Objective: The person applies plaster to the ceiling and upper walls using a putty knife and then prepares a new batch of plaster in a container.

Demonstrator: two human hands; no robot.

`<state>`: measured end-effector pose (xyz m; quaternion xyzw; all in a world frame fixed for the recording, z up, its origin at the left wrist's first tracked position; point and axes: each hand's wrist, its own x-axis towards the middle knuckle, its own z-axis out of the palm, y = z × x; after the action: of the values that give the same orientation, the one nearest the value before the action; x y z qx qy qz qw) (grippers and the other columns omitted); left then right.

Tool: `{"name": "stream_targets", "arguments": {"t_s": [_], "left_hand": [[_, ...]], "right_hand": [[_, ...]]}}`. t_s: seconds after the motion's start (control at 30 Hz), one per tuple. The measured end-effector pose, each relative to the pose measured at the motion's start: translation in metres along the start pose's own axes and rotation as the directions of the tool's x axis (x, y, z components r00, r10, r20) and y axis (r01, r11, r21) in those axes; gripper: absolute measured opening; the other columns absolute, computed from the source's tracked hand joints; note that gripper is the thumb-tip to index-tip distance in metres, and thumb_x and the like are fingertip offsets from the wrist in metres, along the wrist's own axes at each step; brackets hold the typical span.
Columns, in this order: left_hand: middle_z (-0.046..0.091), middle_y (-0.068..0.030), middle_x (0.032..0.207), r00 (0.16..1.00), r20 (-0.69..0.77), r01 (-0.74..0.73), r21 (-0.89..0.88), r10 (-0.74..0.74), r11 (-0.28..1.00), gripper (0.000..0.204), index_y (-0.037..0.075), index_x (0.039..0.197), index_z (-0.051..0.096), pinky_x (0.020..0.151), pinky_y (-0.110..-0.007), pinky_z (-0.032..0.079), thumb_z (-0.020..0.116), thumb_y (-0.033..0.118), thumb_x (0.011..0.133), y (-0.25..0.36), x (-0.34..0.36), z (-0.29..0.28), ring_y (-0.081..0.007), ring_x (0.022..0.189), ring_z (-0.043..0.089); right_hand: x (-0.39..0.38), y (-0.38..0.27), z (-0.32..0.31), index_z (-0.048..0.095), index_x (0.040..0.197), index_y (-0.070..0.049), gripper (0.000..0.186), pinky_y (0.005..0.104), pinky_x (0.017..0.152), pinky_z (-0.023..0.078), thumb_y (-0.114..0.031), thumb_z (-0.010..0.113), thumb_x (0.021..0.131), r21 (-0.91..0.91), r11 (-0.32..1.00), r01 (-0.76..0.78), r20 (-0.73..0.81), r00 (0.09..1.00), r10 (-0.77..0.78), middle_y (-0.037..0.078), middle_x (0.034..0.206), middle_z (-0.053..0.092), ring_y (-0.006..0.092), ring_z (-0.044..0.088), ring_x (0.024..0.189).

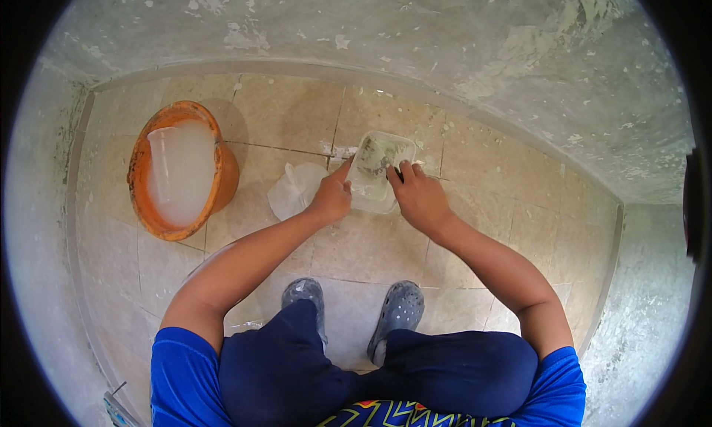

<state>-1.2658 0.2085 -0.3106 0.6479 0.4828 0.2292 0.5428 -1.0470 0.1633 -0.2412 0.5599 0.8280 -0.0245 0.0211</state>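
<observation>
A clear rectangular plastic container [375, 198] with greyish paste or residue in it rests on the tiled floor ahead of me. My left hand [333, 195] grips its left side, fingers bent along the edge. Over the container's right side, my right hand [419, 198] has its fingers closed around a small dark thing that I cannot make out. Just left of the container a crumpled pale plastic bag or sheet [285, 192] lies on the floor.
An orange bucket [226, 186] of cloudy liquid, with a long clear object in it, stands to my left. Mottled grey walls [460, 34] surround the tiled floor [482, 182]. My grey clogs [397, 316] are below my hands. A bluish object [119, 408] sits at lower left.
</observation>
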Motion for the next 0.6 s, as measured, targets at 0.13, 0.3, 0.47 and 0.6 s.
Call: {"name": "stream_targets", "arguments": {"t_s": [0.13,0.3,0.47,0.6], "left_hand": [[0.053,-0.0238,0.154,0.999,-0.029,0.015,0.01,-0.014,1.0,0.065,0.009,0.162,0.037,0.118,-0.041,0.041,0.046,-0.008,0.1,-0.005,0.0,-0.003,-0.0377,0.146,0.048],[0.055,-0.0215,0.154,0.997,-0.07,0.014,0.038,-0.011,0.999,0.062,0.01,0.161,0.038,0.116,-0.038,0.041,0.048,-0.003,0.102,-0.007,-0.005,-0.002,-0.0337,0.144,0.052],[0.054,-0.0219,0.154,0.999,-0.044,0.033,0.031,-0.032,0.999,0.062,0.01,0.162,0.036,0.116,-0.037,0.041,0.049,-0.002,0.103,-0.007,-0.004,-0.001,-0.0344,0.143,0.052],[0.055,-0.023,0.152,0.996,-0.083,0.019,0.019,-0.018,1.0,0.063,0.01,0.162,0.037,0.115,-0.039,0.044,0.048,-0.003,0.102,-0.003,-0.001,0.002,-0.0372,0.141,0.053]], "right_hand": [[-0.015,-0.021,0.001,0.059,0.135,0.0,0.052,0.0449,0.074,0.062,-0.003,0.063,0.084,0.097,0.995,-0.034,0.098,0.995,0.025,0.018,0.117,0.059,0.0334,0.066,0.105],[-0.011,-0.02,-0.026,0.061,0.129,0.003,0.046,0.0423,0.068,0.063,-0.004,0.063,0.085,0.1,0.995,-0.026,0.064,0.998,0.019,0.02,0.115,0.064,0.0331,0.069,0.103],[-0.003,-0.005,-0.029,0.06,0.13,0.005,0.047,0.0424,0.07,0.063,-0.005,0.064,0.085,0.014,0.993,-0.12,0.062,0.991,0.118,0.02,0.113,0.064,0.0337,0.071,0.098],[-0.021,-0.015,-0.001,0.058,0.131,0.008,0.046,0.0427,0.071,0.063,-0.004,0.062,0.086,0.058,0.99,-0.131,0.107,0.986,0.124,0.021,0.111,0.065,0.0347,0.071,0.096]]}}
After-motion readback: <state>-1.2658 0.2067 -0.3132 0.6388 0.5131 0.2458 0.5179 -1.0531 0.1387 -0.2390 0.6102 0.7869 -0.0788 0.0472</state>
